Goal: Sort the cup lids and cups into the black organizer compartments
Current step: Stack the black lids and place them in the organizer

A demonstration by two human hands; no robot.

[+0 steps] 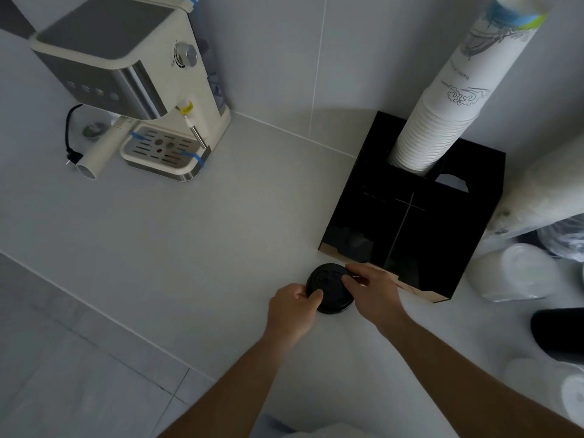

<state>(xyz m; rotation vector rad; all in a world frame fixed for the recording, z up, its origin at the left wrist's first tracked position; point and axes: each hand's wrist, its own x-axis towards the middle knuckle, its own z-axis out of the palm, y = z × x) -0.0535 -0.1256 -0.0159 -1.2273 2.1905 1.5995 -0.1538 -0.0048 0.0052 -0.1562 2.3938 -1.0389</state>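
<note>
Black lids (pixel 328 287) front and centre, a short stack of them by the look of the thick edge, sitting on the pale counter (pixel 196 235) right at the mouth of the black organizer (pixel 420 222). Left hand (pixel 292 306) is curled against the near-left rim with the thumb pressed on top, right hand (pixel 374 287) comes over the far-right rim with fingertips on the lid face, so both hands are gripping the stack from opposite sides. That reads as squaring it up, keeping the lids aligned so they go in as one block rather than fanning out. Whether it is lifted or resting on the counter, I cannot tell; it looks low, just touching or nearly so. The organizer's front compartments face the person, split by a thin divider, and the left one appears to hold something dark already, too murky to call. Behind, the rear slot carries a tall stack of white paper cups (pixel 442 115) leaning up against the wall, so cups look well in hand and lids are the job now. Off to the right, white lids in plastic wrap (pixel 518 273) wait beside the organizer. An espresso machine (pixel 132 80) sits well apart at far left, out of play.
</note>
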